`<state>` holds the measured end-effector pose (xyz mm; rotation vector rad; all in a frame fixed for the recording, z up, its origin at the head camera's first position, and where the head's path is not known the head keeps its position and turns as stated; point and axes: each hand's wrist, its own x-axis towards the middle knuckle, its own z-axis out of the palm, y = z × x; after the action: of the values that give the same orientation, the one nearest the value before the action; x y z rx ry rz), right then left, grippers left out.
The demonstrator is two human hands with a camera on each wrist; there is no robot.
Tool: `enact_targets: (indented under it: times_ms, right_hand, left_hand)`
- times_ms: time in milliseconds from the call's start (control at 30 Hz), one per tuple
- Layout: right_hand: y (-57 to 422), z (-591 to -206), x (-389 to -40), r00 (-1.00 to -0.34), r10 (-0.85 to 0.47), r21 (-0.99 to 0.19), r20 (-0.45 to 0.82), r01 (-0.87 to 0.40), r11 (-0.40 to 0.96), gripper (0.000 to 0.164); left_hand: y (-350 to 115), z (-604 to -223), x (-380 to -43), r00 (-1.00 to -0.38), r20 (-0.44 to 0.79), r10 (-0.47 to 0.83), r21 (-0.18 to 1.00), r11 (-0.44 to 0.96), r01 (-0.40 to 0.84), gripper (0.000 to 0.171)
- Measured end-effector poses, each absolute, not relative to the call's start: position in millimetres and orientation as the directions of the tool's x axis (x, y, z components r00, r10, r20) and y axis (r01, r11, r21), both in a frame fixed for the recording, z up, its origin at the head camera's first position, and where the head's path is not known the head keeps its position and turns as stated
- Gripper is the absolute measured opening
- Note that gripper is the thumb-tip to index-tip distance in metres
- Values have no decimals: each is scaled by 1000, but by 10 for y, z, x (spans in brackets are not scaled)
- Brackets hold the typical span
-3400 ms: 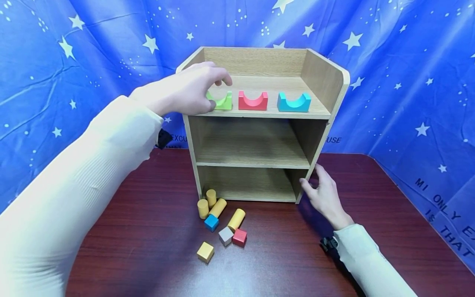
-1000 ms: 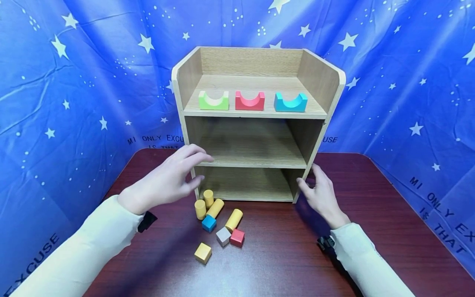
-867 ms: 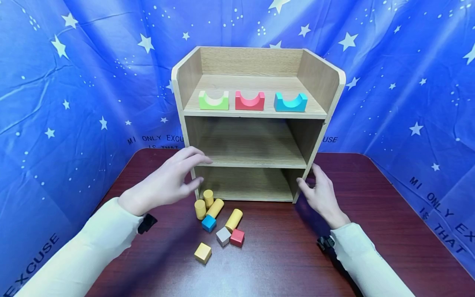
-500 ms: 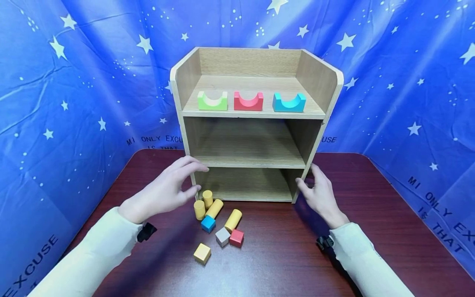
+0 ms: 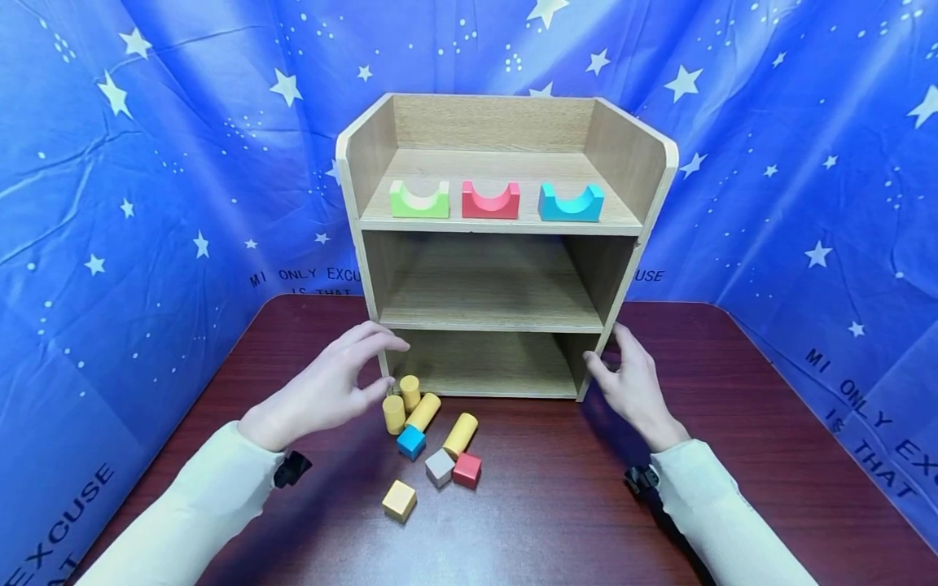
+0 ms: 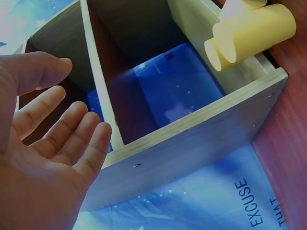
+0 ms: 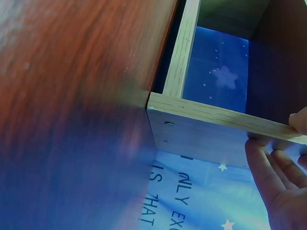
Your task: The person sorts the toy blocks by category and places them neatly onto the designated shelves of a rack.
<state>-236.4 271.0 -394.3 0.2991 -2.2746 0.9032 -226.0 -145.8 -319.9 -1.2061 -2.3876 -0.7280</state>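
Observation:
A wooden shelf unit (image 5: 484, 329) stands upright on the table. My left hand (image 5: 326, 387) hovers by its lower left side, fingers loosely bent, thumb apart, palm bare in the left wrist view. Just right of its thumb are upright yellow cylinders (image 5: 394, 415), close to a lying yellow cylinder (image 5: 423, 413). My right hand (image 5: 636, 384) holds the unit's right side panel (image 7: 216, 115), thumb at the front edge and fingers against the outer face. On the top board sit a green arch block (image 5: 420, 203), a red arch block (image 5: 490, 203) and a blue arch block (image 5: 571, 205).
In front of the shelf lie another yellow cylinder (image 5: 460, 435), a blue cube (image 5: 411, 442), a grey cube (image 5: 440, 468), a red cube (image 5: 466, 470) and a yellow cube (image 5: 399, 500). A blue star-patterned cloth (image 5: 183, 163) hangs behind the dark red table (image 5: 557, 513).
My left hand has come away from the green arch block on the top board and sunk to the shelf's lower left side. The right hand has stayed at the right panel.

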Motion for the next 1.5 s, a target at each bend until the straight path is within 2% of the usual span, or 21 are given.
enact_targets:
  times_ms: [567, 1000, 1500]
  right_hand:
    - [2699, -3957, -2376, -764, 30, -561, 644, -445, 698, 47]
    - [2715, -3959, -2368, -753, 32, -526, 657, -427, 736, 46]
    - [2715, -3958, -2371, -760, 35, -548, 649, -435, 714, 46]
  left_hand:
    - [-1509, -3453, -2271, -614, 516, 597, 339, 516, 787, 41]
    - [-1508, -3627, -2285, -654, 487, 579, 390, 526, 756, 41]
    - [-1551, -3846, -2350, -688, 462, 560, 452, 519, 725, 41]
